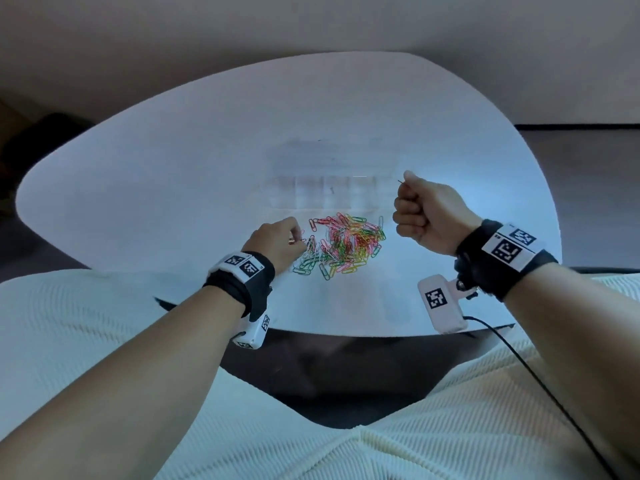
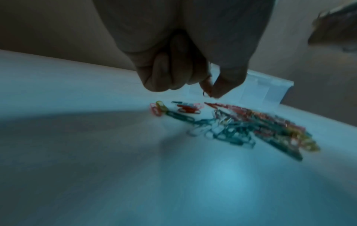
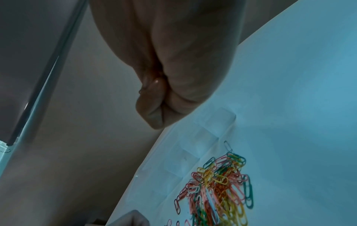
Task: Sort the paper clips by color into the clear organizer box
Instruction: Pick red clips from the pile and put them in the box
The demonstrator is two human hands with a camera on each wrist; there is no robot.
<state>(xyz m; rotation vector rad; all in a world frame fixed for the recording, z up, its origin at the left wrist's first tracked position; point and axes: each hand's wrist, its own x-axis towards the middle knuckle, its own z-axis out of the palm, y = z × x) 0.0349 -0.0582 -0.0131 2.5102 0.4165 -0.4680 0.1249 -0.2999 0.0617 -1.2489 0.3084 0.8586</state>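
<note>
On the white bench (image 1: 173, 188) a heap of coloured paper clips (image 1: 346, 242) lies before the clear box (image 1: 325, 195), the left hand (image 1: 273, 242) pinching a clip at its edge, the right hand (image 1: 427, 216) fisted around another, likely heading for its compartment next.

left hand (image 1: 277, 241) pinching low; right hand (image 1: 426, 213) fisted, raised.

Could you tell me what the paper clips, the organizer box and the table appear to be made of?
Paper clips: probably wire with a glossy coloured coating, judging by thin bent loops in red, pink, yellow, green and white.
Organizer box: likely clear plastic; the table shows through its dividers.
Table: smooth, matte white surface; material unclear.
</note>
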